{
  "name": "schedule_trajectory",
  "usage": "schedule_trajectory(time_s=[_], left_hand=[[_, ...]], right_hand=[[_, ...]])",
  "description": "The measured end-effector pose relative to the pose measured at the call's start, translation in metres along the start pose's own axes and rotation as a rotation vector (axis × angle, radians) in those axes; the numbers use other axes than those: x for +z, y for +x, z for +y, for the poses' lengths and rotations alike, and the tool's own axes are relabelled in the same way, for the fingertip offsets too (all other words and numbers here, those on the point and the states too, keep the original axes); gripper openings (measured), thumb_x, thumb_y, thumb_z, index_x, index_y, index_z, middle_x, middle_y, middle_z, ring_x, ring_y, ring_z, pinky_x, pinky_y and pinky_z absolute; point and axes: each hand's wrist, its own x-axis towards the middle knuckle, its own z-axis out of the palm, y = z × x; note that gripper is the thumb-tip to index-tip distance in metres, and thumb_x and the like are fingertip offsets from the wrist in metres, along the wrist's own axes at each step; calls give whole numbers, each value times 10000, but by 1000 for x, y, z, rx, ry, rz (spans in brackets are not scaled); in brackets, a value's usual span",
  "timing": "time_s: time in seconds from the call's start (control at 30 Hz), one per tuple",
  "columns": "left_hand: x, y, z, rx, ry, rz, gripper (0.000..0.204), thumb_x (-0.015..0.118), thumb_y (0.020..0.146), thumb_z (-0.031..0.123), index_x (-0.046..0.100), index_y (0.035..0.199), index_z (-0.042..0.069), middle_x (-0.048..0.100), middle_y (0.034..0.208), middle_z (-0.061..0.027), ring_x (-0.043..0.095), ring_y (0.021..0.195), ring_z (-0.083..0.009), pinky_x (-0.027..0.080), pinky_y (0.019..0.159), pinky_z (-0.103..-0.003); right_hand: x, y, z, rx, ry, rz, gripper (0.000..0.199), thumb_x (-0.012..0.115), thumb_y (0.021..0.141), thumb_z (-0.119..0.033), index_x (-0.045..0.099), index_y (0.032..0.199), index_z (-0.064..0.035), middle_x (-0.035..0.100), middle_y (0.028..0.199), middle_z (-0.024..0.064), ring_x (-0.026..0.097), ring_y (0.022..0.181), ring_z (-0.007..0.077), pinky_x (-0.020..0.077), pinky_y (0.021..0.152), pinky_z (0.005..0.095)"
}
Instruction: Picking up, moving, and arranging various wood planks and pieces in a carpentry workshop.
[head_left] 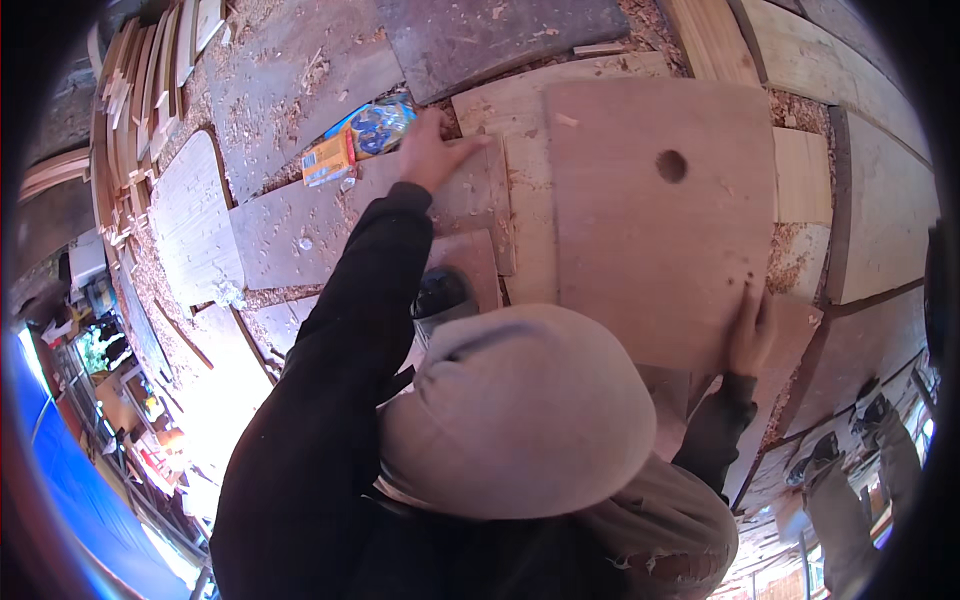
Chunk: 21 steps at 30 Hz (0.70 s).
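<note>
Both hands lie flat on wood, fingers together, clamped on nothing. My left hand [432,150], at the end of a black sleeve [340,340], presses palm-down on a narrow plank [300,225] that runs off to the left, close to where it meets the big board [655,215]. My right hand [750,335] rests open against the near right edge of that board, fingertips on its face, as if steadying it from that side.

That big board is a broad, reddish-brown sheet with one round hole [671,166] near its far right part. It lies on top of paler boards [520,110] that stick out behind it and to its left, so it sits raised on a layered pile, which is likely why it wants a hand at the edge.

Just left of my left hand lies a crumpled blue and orange wrapper [355,140], partly on the plank. Sawdust and shavings fill the gaps between boards. A stack of thin slats [140,90] stands on edge at far left. A grey hood [515,410] covers much of the near view, and a dark round thing [443,292] shows just beyond it; I cannot tell what it is.
</note>
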Motion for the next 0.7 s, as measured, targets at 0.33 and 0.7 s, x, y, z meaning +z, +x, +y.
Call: schedule_trajectory(time_s=[0.33,0.7], left_hand=[[-39,94,-33,448,31,217,350,692,780,372,607,802,33,609,834,-127,587,798,-305,450,719,-386],[38,98,52,663,147,-77,809,544,813,577,265,1437,144,124,1514,-164,73,1385,-401,19,1023,-673]], right_hand=[[42,29,-8,-281,-334,-145,420,575,899,-238,511,1235,6,545,1105,198,537,1047,268,473,801,326],[75,34,-39,-91,-486,-271,954,724,740,-291,139,1422,29,170,1442,303,201,1335,447,288,1056,450]])
